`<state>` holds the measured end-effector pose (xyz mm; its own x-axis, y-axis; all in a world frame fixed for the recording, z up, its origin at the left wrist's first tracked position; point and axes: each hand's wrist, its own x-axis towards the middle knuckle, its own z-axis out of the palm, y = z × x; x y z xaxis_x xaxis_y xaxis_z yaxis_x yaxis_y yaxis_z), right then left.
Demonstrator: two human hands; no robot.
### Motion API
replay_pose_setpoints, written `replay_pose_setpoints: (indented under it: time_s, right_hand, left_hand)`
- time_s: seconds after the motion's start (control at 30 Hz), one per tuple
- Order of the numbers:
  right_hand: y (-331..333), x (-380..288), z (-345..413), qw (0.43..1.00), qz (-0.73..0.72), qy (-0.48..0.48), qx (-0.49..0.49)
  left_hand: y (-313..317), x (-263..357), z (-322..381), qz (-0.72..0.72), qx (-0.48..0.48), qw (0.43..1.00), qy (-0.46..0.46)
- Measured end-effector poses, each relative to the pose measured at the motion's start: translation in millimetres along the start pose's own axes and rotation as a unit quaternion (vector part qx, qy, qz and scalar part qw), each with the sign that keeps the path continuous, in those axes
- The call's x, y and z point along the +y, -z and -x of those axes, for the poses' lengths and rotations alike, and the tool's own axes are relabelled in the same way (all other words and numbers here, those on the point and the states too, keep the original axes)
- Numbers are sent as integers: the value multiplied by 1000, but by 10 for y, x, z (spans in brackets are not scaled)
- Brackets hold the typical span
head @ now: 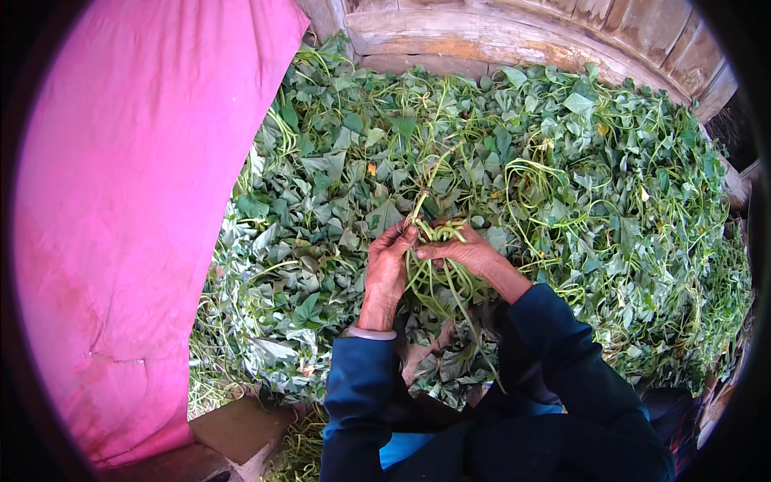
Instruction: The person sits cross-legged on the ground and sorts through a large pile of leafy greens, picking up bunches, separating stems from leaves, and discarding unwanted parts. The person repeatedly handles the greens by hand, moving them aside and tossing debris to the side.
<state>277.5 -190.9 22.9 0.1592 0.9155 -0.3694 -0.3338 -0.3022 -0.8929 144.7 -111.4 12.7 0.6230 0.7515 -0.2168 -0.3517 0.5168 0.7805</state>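
Note:
Between my two hands is a bunch of long green leaf stems (443, 280), looped and hanging down toward my lap. My left hand (388, 259) pinches a thicker vine stem (429, 187) between thumb and fingers, and its brownish upper end points away from me. My right hand (464, 250) is closed around the bunch, with several cut or snapped stem ends showing above the thumb. One longer stem trails down between my forearms. Beneath and around both hands spreads a thick heap of leafy green vines (337, 229), possibly sweet potato.
A bright pink cloth (138, 199) hangs or lies along the left side. Weathered wooden boards (482, 36) border the heap at the back. A brown flat block (241, 429) sits at the lower left, near more stems (298, 449). Looser vines (717, 301) pile at the right.

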Motion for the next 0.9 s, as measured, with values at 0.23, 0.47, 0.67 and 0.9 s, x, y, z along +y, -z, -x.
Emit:
replay_pose_setpoints:
  time_s: [0.23, 0.47, 0.67, 0.9]
  right_hand:
    - [-95, 212, -6, 999, -18, 21, 19]
    - [50, 69, -18, 997, 44, 41, 52]
    - [177, -112, 43, 995, 18, 65, 76]
    - [296, -11, -63, 961, 202, 107, 155]
  left_hand:
    - [39, -142, -41, -35, 31, 997, -62]
    - [45, -78, 3, -239, 11, 968, -75]
    - [33, -86, 42, -346, -55, 936, -34]
    - [-71, -195, 57, -487, -27, 842, -231]
